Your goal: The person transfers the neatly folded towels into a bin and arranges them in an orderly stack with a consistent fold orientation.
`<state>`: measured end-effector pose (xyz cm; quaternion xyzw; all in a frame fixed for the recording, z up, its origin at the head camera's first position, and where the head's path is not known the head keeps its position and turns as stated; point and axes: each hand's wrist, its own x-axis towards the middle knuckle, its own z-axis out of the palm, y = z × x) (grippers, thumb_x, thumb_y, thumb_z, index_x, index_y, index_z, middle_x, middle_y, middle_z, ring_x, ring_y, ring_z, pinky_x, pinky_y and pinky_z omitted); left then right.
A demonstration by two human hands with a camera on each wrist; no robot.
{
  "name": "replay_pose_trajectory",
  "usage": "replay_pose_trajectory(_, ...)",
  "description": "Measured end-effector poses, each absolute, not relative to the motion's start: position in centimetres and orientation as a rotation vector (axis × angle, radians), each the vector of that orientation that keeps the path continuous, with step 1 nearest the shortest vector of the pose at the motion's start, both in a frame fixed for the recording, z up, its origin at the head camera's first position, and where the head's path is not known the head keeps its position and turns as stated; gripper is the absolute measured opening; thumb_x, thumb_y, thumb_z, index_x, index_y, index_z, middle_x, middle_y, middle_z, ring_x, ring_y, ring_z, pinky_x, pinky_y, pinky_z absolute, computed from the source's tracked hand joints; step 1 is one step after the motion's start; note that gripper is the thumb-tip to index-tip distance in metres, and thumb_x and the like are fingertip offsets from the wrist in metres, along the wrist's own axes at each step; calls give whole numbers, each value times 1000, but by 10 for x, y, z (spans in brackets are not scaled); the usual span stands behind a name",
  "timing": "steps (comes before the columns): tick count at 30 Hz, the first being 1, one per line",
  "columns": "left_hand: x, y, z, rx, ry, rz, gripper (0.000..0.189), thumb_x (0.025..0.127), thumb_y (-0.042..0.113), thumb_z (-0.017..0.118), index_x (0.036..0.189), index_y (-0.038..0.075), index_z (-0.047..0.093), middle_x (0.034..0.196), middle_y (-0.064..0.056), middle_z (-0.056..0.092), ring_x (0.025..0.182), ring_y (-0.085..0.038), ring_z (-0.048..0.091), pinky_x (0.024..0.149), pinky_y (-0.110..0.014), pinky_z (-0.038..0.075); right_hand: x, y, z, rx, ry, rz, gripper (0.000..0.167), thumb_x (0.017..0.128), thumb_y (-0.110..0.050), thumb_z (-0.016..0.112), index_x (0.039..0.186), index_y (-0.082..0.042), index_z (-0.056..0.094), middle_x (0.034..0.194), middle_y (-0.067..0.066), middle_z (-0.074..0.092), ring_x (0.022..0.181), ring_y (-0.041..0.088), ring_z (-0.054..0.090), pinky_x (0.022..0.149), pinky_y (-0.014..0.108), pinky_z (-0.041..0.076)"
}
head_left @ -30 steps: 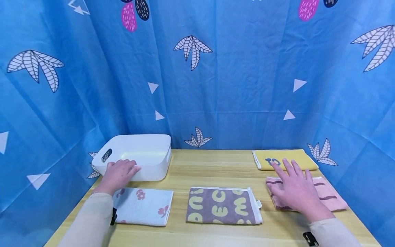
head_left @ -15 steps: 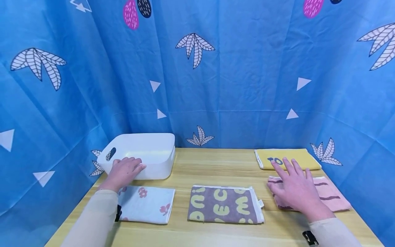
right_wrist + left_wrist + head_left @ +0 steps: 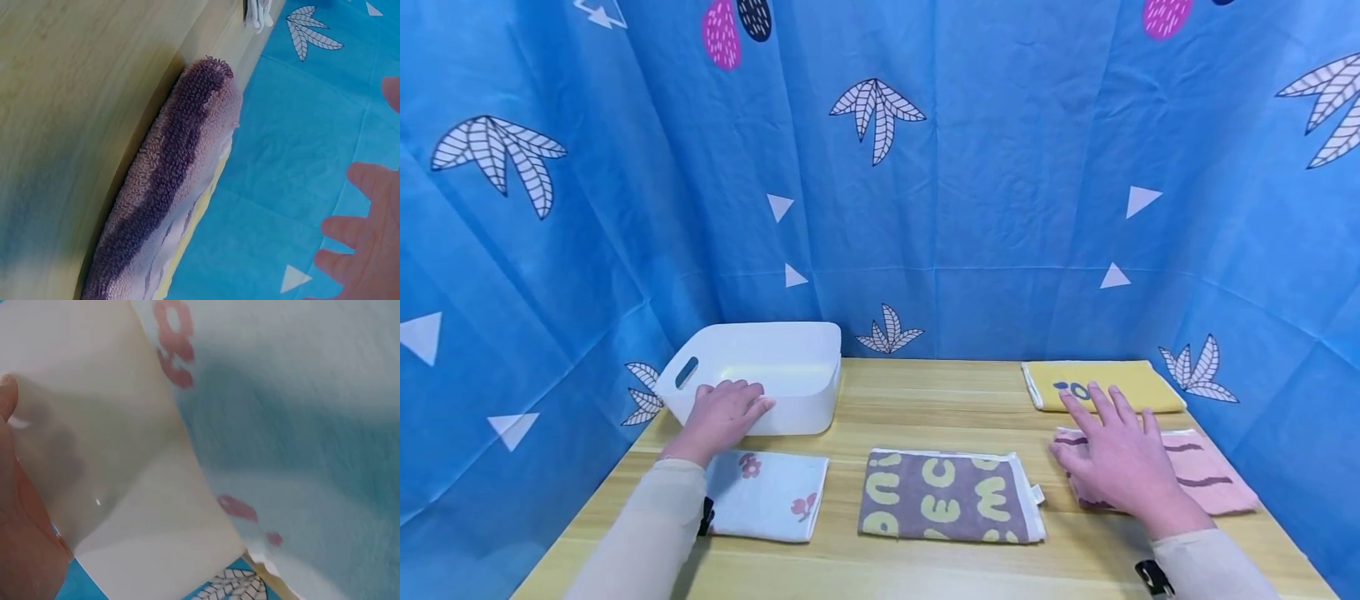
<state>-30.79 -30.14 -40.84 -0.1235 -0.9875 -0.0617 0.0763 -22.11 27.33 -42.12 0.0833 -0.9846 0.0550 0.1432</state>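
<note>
My left hand (image 3: 722, 417) grips the front rim of a white plastic basket (image 3: 801, 408), fingers over the rim and thumb on the front wall. In the left wrist view, that hand (image 3: 25, 506) shows at the edge beside the basket wall (image 3: 125, 487). Partly under my left forearm lies a folded white towel with pink flowers (image 3: 771, 496). My right hand (image 3: 1120, 458) is spread above a folded pink striped towel (image 3: 1213, 475). In the right wrist view, the fingers (image 3: 362, 231) stand apart from that towel (image 3: 165, 181). Behind it is a folded yellow towel (image 3: 1112, 383).
A folded purple towel with yellow-green letters (image 3: 947, 497) lies at the table's middle. The wooden table (image 3: 925, 408) is enclosed by a blue patterned curtain (image 3: 1000, 167) at the back and both sides.
My left hand and the basket have shifted to the right along the table. The right hand keeps its place while the whole view has turned slightly.
</note>
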Motion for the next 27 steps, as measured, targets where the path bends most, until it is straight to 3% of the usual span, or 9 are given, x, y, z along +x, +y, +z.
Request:
replay_pose_trajectory(11,-310,-264,-411,-410,-2963,-167,45,104,54,47,122,18,67,118,-6,68,116,-31,57,96,-59,35,-219,275,-419,232,-2842,153,85,94,-72,46,160,-20,31,160,28,24,144,55,16,104,79,11)
replay_pose_trajectory(27,-317,-209,-410,-513,-2974,-184,35,102,55,51,110,24,67,95,7,65,98,-19,56,88,-46,39,-221,273,-419,255,-2839,155,87,94,-76,41,160,-20,30,160,28,23,144,55,15,104,79,8)
